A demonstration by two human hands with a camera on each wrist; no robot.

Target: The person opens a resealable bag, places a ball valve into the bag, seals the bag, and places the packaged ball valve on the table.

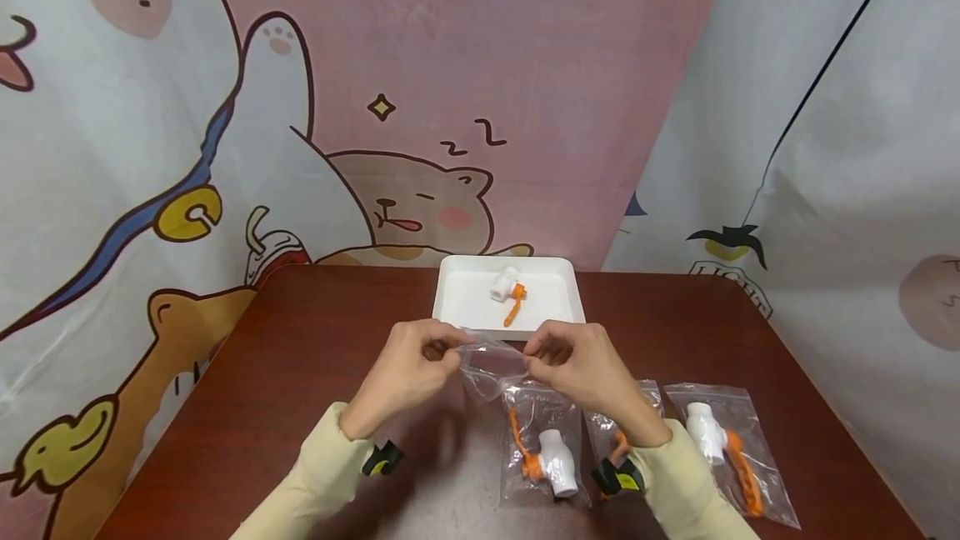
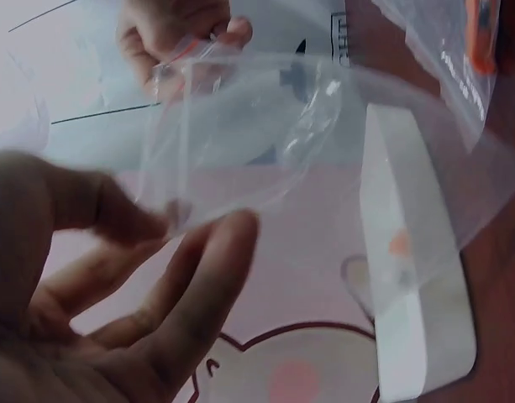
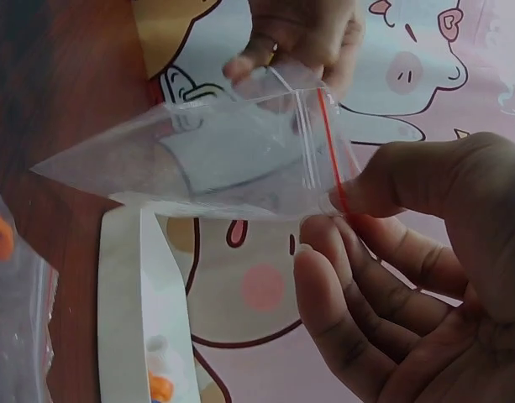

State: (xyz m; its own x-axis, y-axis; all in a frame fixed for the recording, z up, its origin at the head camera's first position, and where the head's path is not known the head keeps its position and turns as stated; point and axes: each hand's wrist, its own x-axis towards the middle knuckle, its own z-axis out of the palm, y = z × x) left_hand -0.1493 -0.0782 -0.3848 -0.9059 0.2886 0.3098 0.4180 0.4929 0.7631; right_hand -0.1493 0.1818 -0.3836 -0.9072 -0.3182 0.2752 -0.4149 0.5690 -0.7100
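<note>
A clear zip bag [image 1: 491,363] with a red stripe [image 3: 329,138] along its mouth is held up between both hands, above the table in front of the white tray [image 1: 456,300]. My left hand [image 1: 411,363] pinches one side of the mouth between thumb and finger. At the other side, my right hand [image 1: 583,365] pinches the bag with thumb and fingertips. Nothing shows inside the bag, and its mouth gapes in the left wrist view. In the tray lies a white plastic tube fitting [image 1: 505,283] with an orange strap.
Several bagged fittings lie on the brown table [image 1: 277,415] at the front right: one bag [image 1: 553,448] left of the right forearm, another [image 1: 648,394] partly hidden under it, and one bag [image 1: 731,432] farther right. A printed cloth [image 1: 555,107] hangs behind the table.
</note>
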